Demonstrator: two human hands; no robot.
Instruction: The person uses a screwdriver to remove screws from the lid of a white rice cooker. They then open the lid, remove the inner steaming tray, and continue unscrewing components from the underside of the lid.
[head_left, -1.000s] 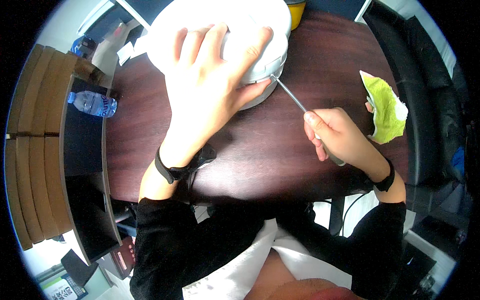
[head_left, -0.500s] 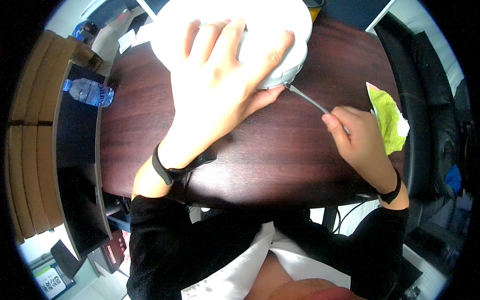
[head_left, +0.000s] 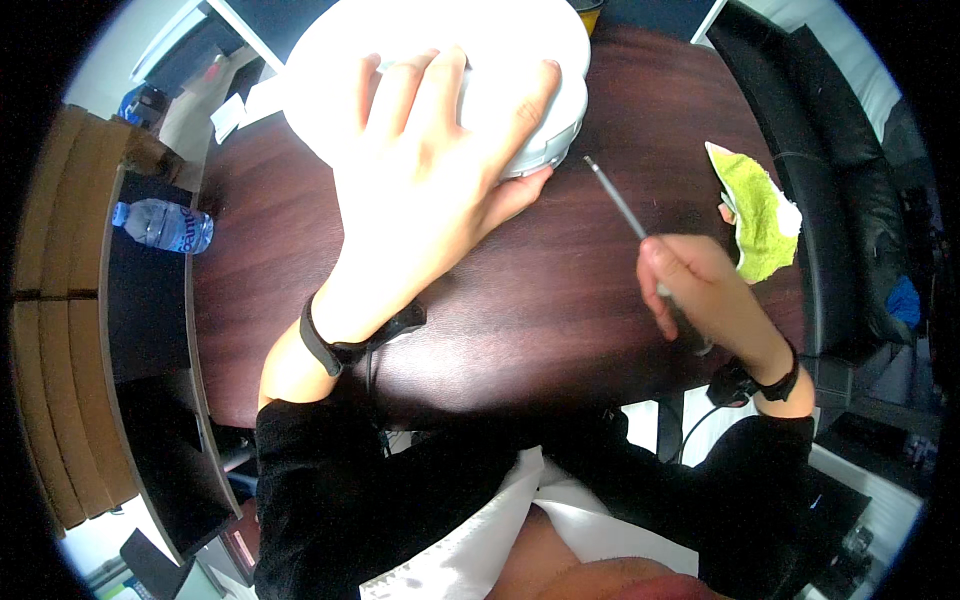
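One white, rounded housing [head_left: 520, 40] at the far side of the worktop [head_left: 520, 300], beneath the left grip [head_left: 425, 150]. Could slide or tip if pressed unevenly, or get scratched if caught by a stray tip. Left: spread wide across the top. Right grip [head_left: 690, 285]: closed around a slender metal tool [head_left: 618, 201], tip just beside the housing, not touching.

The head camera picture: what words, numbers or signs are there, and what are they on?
Clear bottle: lettering on its side, which I won't copy out.
White rounded object under the left hand: no readable print.
Tool in the right hand: none readable.
Elsewhere: too blurred.
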